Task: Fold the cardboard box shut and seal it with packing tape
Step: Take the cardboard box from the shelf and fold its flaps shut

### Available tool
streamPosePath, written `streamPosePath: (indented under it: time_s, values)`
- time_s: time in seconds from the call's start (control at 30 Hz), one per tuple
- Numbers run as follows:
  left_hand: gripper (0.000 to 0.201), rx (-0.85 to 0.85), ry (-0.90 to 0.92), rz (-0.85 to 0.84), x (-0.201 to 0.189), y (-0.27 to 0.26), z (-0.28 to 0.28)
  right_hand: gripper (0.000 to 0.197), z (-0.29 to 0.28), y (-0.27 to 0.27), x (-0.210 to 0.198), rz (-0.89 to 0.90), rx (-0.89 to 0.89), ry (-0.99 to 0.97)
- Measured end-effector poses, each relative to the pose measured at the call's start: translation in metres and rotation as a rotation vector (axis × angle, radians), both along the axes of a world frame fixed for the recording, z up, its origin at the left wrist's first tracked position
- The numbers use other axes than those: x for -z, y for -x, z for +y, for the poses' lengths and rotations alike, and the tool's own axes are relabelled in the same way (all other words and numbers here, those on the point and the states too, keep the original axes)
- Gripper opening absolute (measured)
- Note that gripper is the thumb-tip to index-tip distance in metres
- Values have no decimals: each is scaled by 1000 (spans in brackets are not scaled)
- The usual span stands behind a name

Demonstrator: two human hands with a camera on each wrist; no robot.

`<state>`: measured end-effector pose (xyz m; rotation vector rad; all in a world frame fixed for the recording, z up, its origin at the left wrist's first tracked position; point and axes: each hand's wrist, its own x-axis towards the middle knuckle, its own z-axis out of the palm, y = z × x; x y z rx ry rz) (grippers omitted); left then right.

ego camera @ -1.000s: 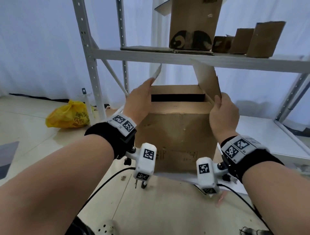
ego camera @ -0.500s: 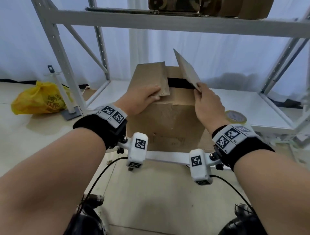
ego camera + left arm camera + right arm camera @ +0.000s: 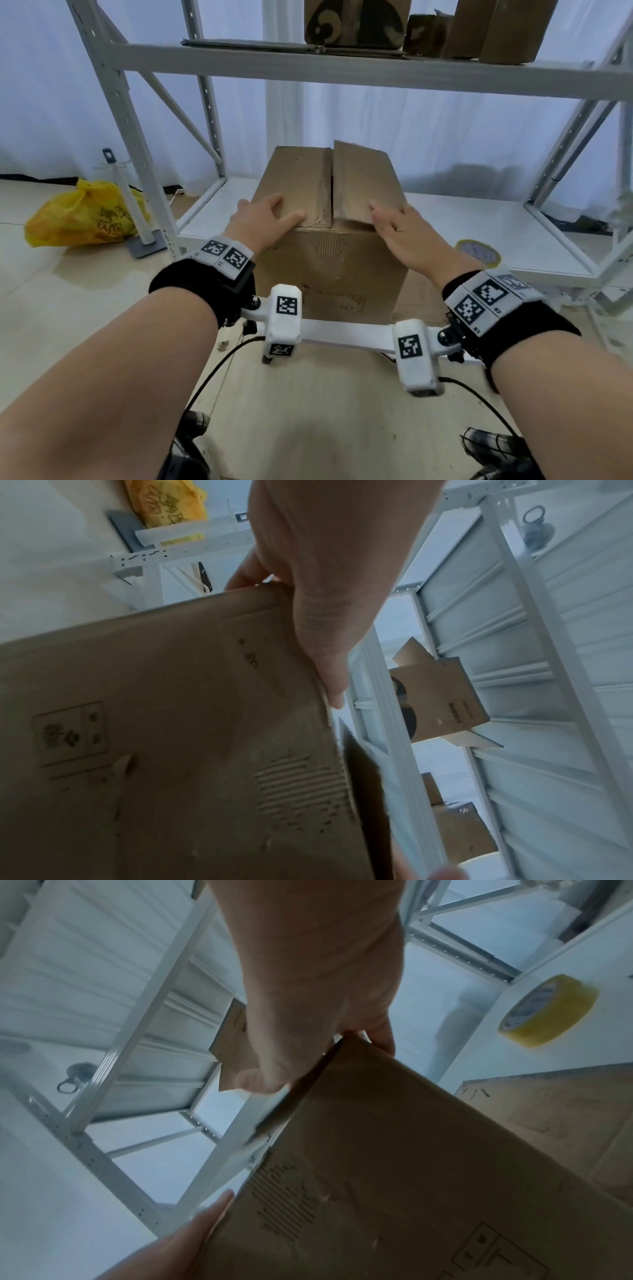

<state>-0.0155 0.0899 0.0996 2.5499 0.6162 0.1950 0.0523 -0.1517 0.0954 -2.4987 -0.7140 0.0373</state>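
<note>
- While the cardboard box [image 3: 330,253] stands on the low white shelf [image 3: 479,233] in the middle of the scene, its 2 top flaps are folded down, so it is ready for tape.
- Between the left flap [image 3: 294,181] and the right flap [image 3: 364,181] a narrow dark gap remains; the right one sits a little higher at its far edge, so it probably needs more pressure.
- At the near edge the left hand [image 3: 265,219] lies with fingers spread flat on the left flap, grasping nothing; I think it keeps the flap from springing up.
- Likewise the right hand [image 3: 406,236] presses straight fingers on the right flap.
- Near right of the box, the tape roll [image 3: 478,251] lies apart on the shelf, within reach for sealing.
- Far left, on the floor, a yellow bag [image 3: 85,219] lies beside the rack post [image 3: 137,137].
</note>
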Motion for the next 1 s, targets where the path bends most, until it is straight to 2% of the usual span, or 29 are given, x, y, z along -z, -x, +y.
streamPosePath:
  time_s: [0.07,0.13,0.2,0.23,0.3,0.37,0.5,0.63,0.77,0.9,1.0]
  values:
    - [75,-24,36,-70,2,3,-1,70,4,2,0,28,46,-16]
    - [64,-64,87,-182,4,7,1,57,5,5,-4,9,142,-243]
    - [57,-129,230,-313,5,11,6,31,6,1,-3,-23,269,-348]
    - [58,-156,314,-358,5,12,8,26,4,-2,-3,25,321,-357]
    - [63,-161,424,-392,3,14,8,47,3,-7,-2,186,368,-383]
    - [61,-109,442,-399,0,15,4,60,0,-10,-5,225,341,-349]
    - [43,-51,330,-460,-11,15,-12,48,-6,-11,-10,93,316,-286]
    - [42,-22,247,-523,-20,9,-14,46,-5,-5,-22,50,308,-296]
    - [43,-63,104,-398,-13,7,3,58,2,12,-22,88,214,-77]
    - [46,-93,55,-279,1,11,20,69,11,21,-12,149,133,-100]
    - [59,-115,66,-120,9,14,21,62,21,23,-10,59,102,-48]
